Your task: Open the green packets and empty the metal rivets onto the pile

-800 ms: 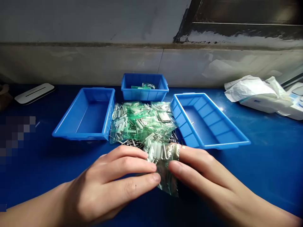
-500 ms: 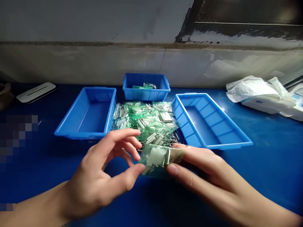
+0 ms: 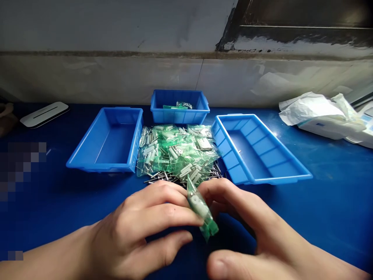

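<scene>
A small green-tinted clear plastic bag (image 3: 199, 206) with white parts inside stands on edge, tilted, between my two hands. Along its left side rest the fingers of my left hand (image 3: 151, 221), the thumb apart below. My right hand (image 3: 247, 217) has its bent fingers against the bag's right side, while its thumb is spread away toward me. The bag is held between the fingers of both hands; some fingertips are hidden. Just beyond lies a pile of similar green bags (image 3: 177, 149) holding white pieces and metal parts. Loose metal pins or screws (image 3: 163, 177) stick out at the pile's near edge.
Blue bins flank the pile: a left bin (image 3: 101, 167), a right bin (image 3: 279, 181) and a back bin (image 3: 180, 116) with a few bags inside. A white flat device (image 3: 45, 114) lies far left. White crumpled packaging (image 3: 317, 114) sits right, by the wall (image 3: 131, 79).
The bag has turned from facing me to edge-on and tilted. My left fingers have come down against it. My right thumb has come off it and spread toward me.
</scene>
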`<state>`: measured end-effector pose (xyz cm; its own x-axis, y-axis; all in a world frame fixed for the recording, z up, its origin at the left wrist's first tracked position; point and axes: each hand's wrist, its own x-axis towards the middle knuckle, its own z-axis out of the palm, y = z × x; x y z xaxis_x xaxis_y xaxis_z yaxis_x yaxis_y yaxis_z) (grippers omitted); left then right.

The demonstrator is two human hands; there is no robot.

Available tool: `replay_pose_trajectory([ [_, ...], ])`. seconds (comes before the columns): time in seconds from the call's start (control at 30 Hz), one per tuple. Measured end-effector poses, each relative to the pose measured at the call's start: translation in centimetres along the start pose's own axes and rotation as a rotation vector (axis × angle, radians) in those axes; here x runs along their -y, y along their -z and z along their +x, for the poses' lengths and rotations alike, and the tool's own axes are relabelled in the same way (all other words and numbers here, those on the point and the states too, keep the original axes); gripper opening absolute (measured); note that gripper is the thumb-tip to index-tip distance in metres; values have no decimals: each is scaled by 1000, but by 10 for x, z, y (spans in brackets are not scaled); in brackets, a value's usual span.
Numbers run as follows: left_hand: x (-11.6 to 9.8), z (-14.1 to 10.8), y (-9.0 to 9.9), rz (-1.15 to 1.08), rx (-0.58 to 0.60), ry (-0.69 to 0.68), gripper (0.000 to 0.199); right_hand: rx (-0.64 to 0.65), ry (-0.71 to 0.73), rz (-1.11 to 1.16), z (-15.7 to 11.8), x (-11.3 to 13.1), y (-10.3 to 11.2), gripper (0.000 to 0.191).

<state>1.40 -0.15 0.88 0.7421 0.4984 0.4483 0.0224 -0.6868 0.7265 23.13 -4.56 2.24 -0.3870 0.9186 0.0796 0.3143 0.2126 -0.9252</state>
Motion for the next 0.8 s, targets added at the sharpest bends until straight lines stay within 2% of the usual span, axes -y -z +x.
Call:
replay_pose_trajectory([
  [0.1,1,-3,-2,67,-62,8,29,-76,65,-61,2,-2,1,11],
  [0.23,4,-8,-3,-39,-302,287,35,-95,139,-186,4,-7,3,24],
  [0.3,5,-7,-2,-41,-283,331,29,-52,148,-228,4,-7,5,26],
  [0.4,5,-6,0,-43,-173,279,18,-5,166,-267,3,-7,8,27],
  [0.57,5,-9,-1,-111,-266,268,25,-88,228,-362,2,-12,10,32],
  [0.8,4,-13,1,-20,-235,221,41,-103,107,-186,6,-10,14,29],
])
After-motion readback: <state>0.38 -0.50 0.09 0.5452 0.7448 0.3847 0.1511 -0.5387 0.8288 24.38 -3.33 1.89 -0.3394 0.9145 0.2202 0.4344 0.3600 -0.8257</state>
